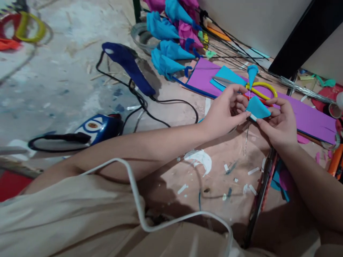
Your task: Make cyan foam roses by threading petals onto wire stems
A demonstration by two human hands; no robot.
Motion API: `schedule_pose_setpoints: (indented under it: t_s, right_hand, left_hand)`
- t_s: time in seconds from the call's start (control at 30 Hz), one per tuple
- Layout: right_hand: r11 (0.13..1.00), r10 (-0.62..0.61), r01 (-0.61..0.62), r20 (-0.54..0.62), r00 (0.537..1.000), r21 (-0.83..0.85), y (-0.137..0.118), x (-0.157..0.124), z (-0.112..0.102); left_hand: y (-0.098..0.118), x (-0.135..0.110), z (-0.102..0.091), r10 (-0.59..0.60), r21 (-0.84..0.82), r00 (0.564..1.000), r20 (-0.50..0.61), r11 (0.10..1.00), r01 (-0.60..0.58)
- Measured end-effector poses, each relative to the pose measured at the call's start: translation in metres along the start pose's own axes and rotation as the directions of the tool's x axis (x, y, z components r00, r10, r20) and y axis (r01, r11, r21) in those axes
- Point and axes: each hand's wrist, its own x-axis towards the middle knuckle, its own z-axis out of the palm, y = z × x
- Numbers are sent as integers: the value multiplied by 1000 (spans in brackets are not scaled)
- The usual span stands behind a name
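Between both hands is a small blue foam-sheet petal point(257, 108) with a pale strip along its lower edge. My left hand point(226, 109) pinches the petal's lower left corner with the thumb. My right hand point(282, 123) grips its lower right side between thumb and fingers. A thin wire topped by a small rolled blue cone point(252, 75) stands upright by my left fingers, its lower end showing below the petal; whether those fingers hold it I cannot tell. Just behind the hands, scissors point(262, 87) with yellow and red handles lie on purple foam sheets point(311, 114) and a blue piece point(230, 76).
Several blue and pink foam flowers point(171, 50) on dark stems lie at the back. A dark blue corded tool point(128, 66) and a blue-and-white iron point(100, 126) are at left, their black cords looping nearby. A white cable point(136, 200) crosses my lap. Paper scraps litter the floor.
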Motion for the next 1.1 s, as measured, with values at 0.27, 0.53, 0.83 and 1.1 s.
schedule_pose_setpoints:
  t_s: [0.27,0.53,0.83,1.1]
  right_hand:
    - [998,63,-62,-33,997,26,-9,-1,4]
    - [991,128,-127,-29,991,49,-15,-1,7]
    - [988,146,-144,-35,989,62,-18,1,10]
    - [982,172,-171,6,985,81,-26,0,7]
  left_hand:
    - [-3,-3,-6,40,98,999,-36,995,-37]
    - [-3,-2,-7,45,63,998,-44,997,-43]
    - [7,-2,-3,-15,-64,998,-66,998,11]
    - [12,-2,-1,-40,-40,996,-82,999,37]
